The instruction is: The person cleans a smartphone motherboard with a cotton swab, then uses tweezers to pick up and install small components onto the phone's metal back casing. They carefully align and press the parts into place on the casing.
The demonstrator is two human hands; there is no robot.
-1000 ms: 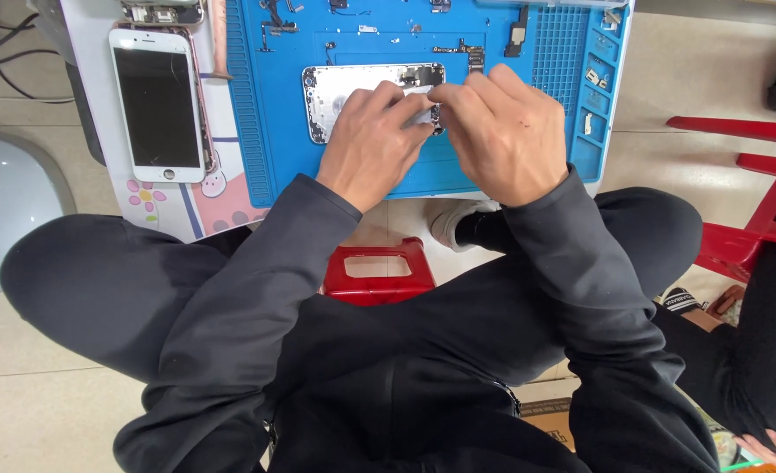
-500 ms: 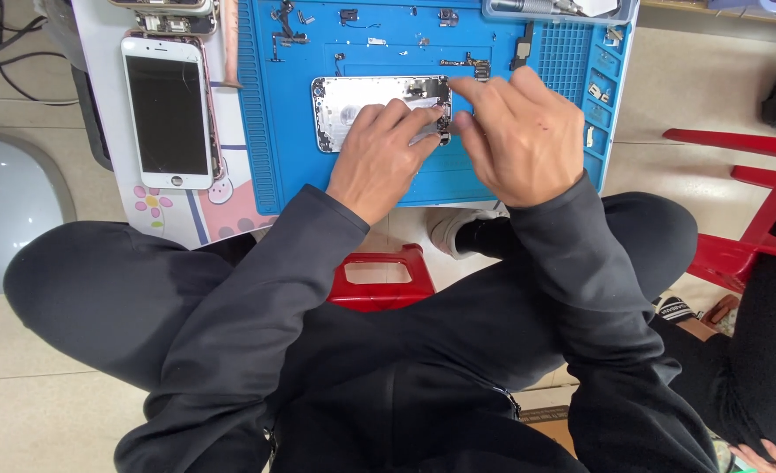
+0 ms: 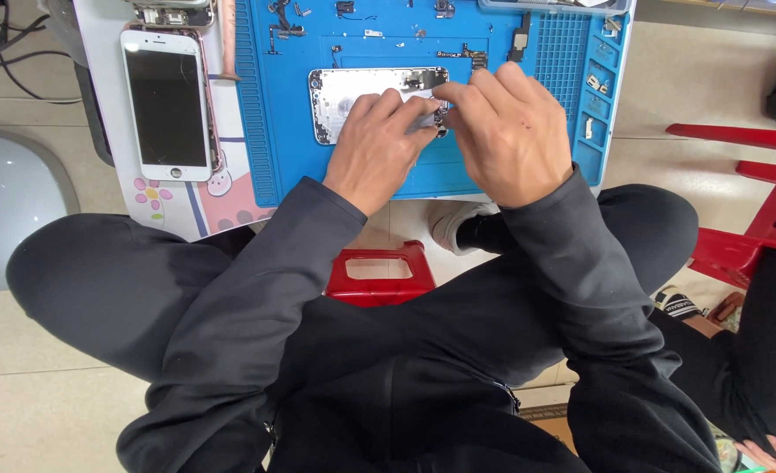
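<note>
We see both hands meeting in the upper middle of the frame over an opened silver metal phone housing (image 3: 353, 101) that lies flat on a blue rubbery work mat (image 3: 528, 166). Our left hand (image 3: 379, 144) rests on the housing with curled fingers pressing down on its right half. Our right hand (image 3: 506, 127) pinches narrowly at the housing's right edge around something small and dark, too tiny to identify. The hands cover most of the housing's right side, so its inner parts there are hidden.

The mat has ribbed borders and small moulded compartments along its right side, with little screws and dark parts scattered near the top. To the upper left, on the white desk (image 3: 99, 88), lies a white-framed phone screen (image 3: 167, 105) with glossy black glass. Lower down, a red plastic stool (image 3: 379, 276) shows between the dark-trousered knees, and a red plastic chair (image 3: 756, 201) stands at the right edge.
</note>
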